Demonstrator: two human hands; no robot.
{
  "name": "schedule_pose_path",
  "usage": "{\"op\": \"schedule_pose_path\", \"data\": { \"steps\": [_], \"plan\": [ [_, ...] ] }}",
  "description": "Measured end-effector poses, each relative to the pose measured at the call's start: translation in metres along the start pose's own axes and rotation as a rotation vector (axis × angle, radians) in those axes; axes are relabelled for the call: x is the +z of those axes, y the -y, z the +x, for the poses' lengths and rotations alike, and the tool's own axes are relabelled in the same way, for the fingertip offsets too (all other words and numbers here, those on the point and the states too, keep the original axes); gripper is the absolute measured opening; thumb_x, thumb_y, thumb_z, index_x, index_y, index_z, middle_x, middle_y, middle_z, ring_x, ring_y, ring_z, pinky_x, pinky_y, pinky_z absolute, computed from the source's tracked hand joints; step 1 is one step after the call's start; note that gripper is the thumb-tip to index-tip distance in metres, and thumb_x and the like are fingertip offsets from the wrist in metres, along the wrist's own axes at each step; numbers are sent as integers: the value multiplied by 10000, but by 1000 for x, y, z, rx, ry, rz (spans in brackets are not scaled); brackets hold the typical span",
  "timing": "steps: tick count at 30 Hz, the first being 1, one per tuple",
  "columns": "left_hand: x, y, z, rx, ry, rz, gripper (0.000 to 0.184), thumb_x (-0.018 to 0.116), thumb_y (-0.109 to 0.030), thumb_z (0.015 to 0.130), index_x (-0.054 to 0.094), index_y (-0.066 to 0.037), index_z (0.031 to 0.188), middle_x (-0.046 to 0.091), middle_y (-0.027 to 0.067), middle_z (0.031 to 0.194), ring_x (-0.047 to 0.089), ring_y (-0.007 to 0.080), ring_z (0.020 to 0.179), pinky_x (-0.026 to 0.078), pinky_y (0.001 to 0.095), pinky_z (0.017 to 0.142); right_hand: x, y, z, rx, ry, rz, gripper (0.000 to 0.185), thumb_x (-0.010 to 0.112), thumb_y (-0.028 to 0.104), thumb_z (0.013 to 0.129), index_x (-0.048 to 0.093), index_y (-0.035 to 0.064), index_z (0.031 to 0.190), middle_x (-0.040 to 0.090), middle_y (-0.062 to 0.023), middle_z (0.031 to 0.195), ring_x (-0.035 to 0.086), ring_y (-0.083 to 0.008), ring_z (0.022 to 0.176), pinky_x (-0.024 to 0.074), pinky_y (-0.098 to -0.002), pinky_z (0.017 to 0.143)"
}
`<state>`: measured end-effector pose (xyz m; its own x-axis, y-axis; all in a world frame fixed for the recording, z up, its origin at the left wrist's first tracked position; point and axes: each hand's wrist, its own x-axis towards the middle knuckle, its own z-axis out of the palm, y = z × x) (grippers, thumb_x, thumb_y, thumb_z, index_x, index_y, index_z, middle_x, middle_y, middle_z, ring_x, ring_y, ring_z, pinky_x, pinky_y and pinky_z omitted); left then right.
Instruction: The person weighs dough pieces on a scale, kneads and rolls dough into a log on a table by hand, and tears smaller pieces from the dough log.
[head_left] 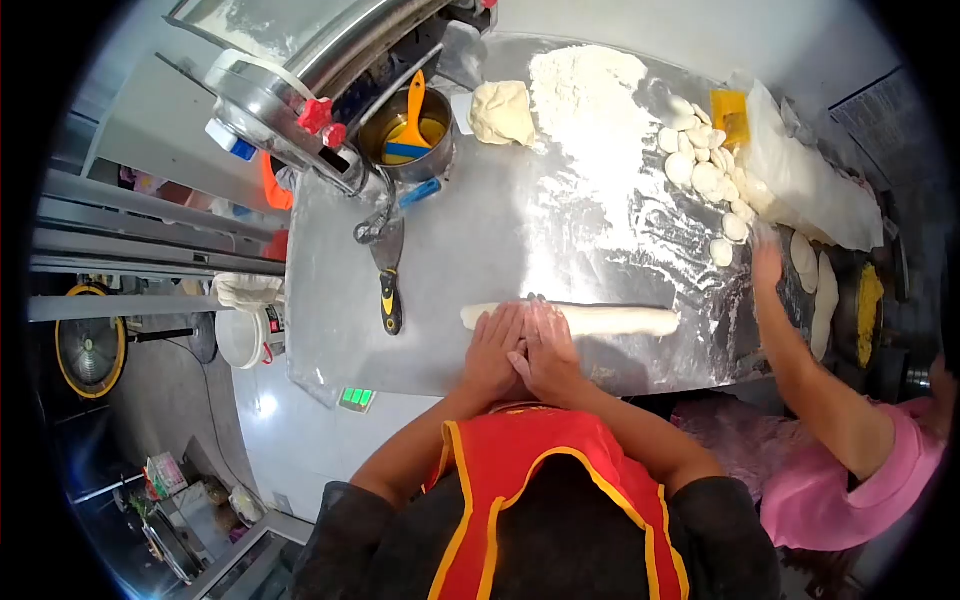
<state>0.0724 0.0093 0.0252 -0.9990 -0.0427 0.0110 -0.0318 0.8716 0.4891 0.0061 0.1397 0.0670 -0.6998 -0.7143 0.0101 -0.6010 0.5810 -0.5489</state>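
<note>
A long roll of dough [620,321] lies across the metal table [450,230] near its front edge. My left hand [495,350] rests flat on the roll's left part, fingers stretched forward. Right beside it, my right hand [548,348] also lies flat on the dough, and the two hands touch at the thumbs. Neither hand is wrapped round anything. The roll's left end shows just past my left hand, and its longer part runs out to the right of my right hand. White flour [590,130] is spread over the table beyond the roll.
A scraper [390,300] and a pot [437,160] with an orange brush [413,110] are at the left. Behind sits a dough lump [502,113]. Small dough pieces [708,178] lie at the right, where a co-worker's arm [800,350] reaches in. A machine [290,110] stands back left.
</note>
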Motion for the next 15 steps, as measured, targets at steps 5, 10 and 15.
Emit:
{"op": "schedule_pose_path", "data": {
  "steps": [5,10,15],
  "plan": [
    [15,25,49,-67,-51,144,521,407,-264,934,374,-61,1412,341,134,1483,282,290,1389,175,483,1130,14,-26,56,-40,3,-227,674,538,368,867,364,-62,1357,349,-264,1424,294,-391,1351,187,-535,1114],
    [7,45,129,-187,-170,292,531,405,-277,929,368,-65,1414,336,139,1485,275,280,1394,130,534,1127,20,-62,129,25,-104,-333,592,464,366,918,370,31,1397,310,-154,1486,253,-357,1382,196,-599,1084],
    [-14,40,124,-170,-35,199,531,424,-274,922,376,-56,1404,384,148,1451,317,279,1372,155,552,1114,9,-46,115,95,20,-371,564,473,414,920,396,98,1382,329,-140,1475,230,-352,1399,154,-608,1095]
  ]
}}
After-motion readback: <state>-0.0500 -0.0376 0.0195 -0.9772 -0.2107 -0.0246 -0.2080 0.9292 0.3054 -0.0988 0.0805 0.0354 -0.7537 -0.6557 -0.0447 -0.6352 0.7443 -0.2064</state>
